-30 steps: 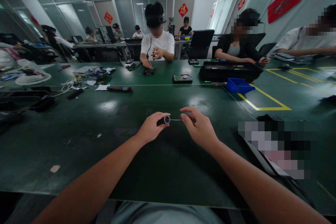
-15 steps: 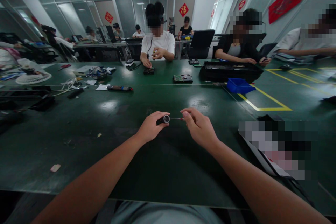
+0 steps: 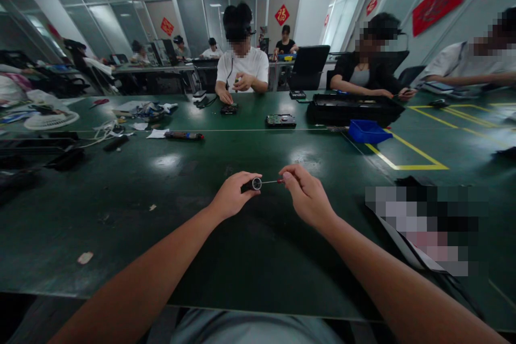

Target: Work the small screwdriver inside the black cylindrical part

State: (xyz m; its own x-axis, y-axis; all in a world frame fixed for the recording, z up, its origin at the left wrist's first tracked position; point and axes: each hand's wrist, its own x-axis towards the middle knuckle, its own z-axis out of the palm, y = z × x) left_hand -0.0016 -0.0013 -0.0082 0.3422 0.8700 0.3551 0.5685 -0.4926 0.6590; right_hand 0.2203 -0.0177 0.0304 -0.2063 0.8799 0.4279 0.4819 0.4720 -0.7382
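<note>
Over the green tabletop [image 3: 282, 274], the left hand [image 3: 230, 194] is curled around a black cylinder [image 3: 256, 184]; beside it, the right hand [image 3: 305, 192] pinches a screwdriver [image 3: 279, 181], best kept straight.

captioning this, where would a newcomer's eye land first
Likely the left hand, centre, gripping a short black cylinder with a silver rim, and the right hand beside it, holding a thin red and silver tool. Farther back, right of centre, a bright blue plastic bin stands out.
</note>
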